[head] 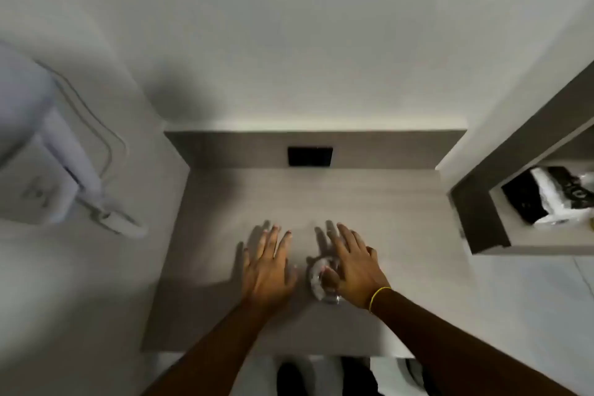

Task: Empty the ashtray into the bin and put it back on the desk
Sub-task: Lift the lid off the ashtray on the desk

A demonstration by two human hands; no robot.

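A clear glass ashtray sits on the grey wooden desk, near its front edge. My right hand hovers over the ashtray's right side with fingers spread, covering part of it; the thumb seems to touch the rim. My left hand is flat and spread just left of the ashtray, holding nothing. The ashtray's contents are too blurred to tell. No bin is clearly seen.
A black socket plate is set in the desk's back panel. A white wall-mounted hair dryer with its cord hangs at left. At right, an open shelf holds a black and white packet. Dark shapes lie under the desk.
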